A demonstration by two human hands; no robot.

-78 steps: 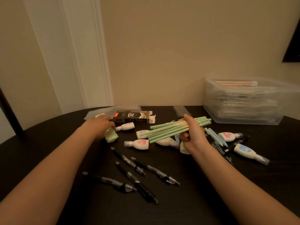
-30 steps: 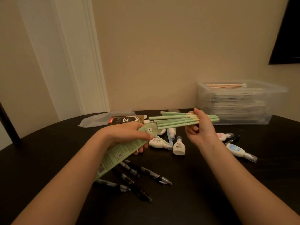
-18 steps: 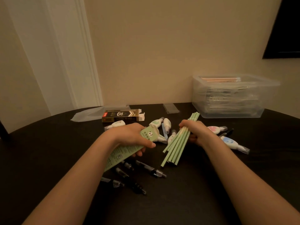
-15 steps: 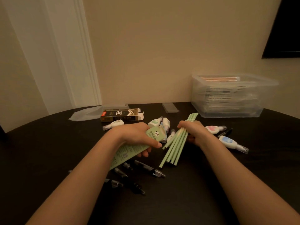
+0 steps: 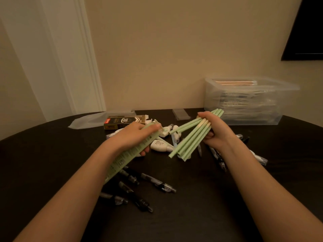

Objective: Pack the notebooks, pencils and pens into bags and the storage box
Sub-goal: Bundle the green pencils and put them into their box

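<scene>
— Several black pens (image 5: 155, 185) are seen nearest, scattered on the dark table (image 5: 201, 215) between the two forearms. How are the hands occupied above them?

— A long pale green pencil box (image 5: 129, 155) is gripped by the left hand (image 5: 134, 137), fingers wrapped around it and the thumb laid along its upper edge. The box is held tilted, its open flap end raised toward the far side and its other end pointed down beside the left forearm.

— And the right hand (image 5: 216, 132)?

— A bundle of green pencils (image 5: 191, 137) is clasped there, fingers curled tight around it. The bundle is slanted, its lower ends fanned out just above the table, near the box's open end but apart from it; its upper ends are pushed out past the knuckles toward the far right.

— What is found beyond the hands?

— White correction-tape dispensers (image 5: 161, 145) are lying between and just behind the two hands. More dark pens (image 5: 217, 157) are partly hidden under the right wrist, and one more white dispenser (image 5: 260, 158) is seen right of that forearm. Further back, a black and gold carton (image 5: 124, 121) is lying with its end flap open, against a clear plastic bag (image 5: 87, 120).

— And farthest?

— A clear storage box (image 5: 248, 102) is set at the far right by the wall, already filled with stacked items that cannot be told apart. A small clear sleeve (image 5: 180, 114) is lying just left of it.
</scene>
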